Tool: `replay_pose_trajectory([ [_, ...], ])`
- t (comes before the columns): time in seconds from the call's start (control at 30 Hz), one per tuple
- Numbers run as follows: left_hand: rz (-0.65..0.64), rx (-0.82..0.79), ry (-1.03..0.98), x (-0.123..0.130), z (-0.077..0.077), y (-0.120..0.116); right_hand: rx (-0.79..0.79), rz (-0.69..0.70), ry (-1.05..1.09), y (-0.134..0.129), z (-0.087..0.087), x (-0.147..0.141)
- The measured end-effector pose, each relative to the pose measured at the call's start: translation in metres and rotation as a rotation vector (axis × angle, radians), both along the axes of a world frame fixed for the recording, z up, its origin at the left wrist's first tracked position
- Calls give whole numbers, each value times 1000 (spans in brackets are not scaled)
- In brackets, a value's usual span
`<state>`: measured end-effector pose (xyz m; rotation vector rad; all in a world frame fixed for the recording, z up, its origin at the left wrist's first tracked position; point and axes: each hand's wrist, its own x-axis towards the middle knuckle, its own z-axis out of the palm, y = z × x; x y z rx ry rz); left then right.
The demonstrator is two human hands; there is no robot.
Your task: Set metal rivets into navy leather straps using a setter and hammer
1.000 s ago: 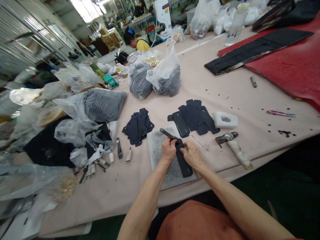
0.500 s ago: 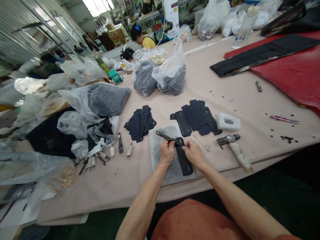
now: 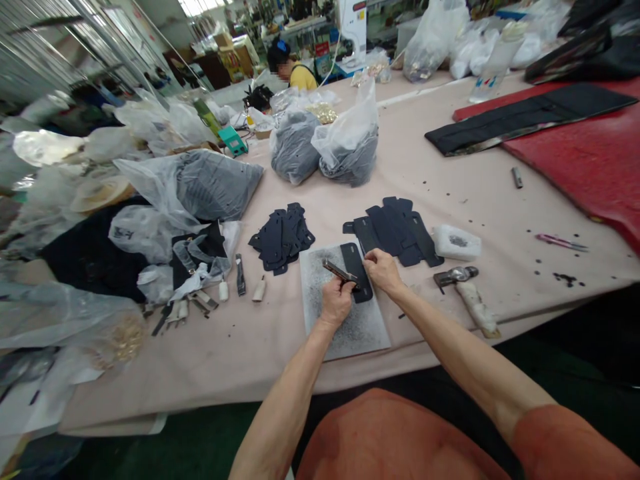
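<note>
Along a pale pink cloth-covered worktable point(image 3: 200, 373), left to right: dark leather pieces point(image 3: 220, 183) bagged in clear plastic, then a stacked pile of leather cutouts point(image 3: 281, 239). Left hand point(image 3: 336, 301) clenches a slim metal hand tool point(image 3: 341, 272), tip on a dark leather strip point(image 3: 356, 270) lying on a speckled grey board point(image 3: 345, 333). Right hand point(image 3: 383, 271) curled at the strip's upper edge, grasp or just touch unclear. Further right, more leather cutouts point(image 3: 395, 230), a white block point(image 3: 456, 242), a white-handled hammer point(image 3: 463, 290).
</note>
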<state>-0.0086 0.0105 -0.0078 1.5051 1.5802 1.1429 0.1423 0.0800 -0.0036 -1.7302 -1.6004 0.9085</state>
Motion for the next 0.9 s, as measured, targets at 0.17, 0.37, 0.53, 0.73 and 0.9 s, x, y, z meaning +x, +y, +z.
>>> replay_pose_trajectory([
  [0.17,-75,11,-20,-1,-1,-2,147,235,65,-63,-11,28],
  [0.37,-121,12,-56,1,1,-6,227,186,63,-91,-25,28],
  [0.53,-126,6,-46,3,1,-8,216,129,112,-90,-24,21],
  [0.73,-133,17,1,3,2,-7,209,114,122,-91,-23,22],
  [0.9,-125,19,28,4,-2,-7,203,109,105,-92,-23,21],
])
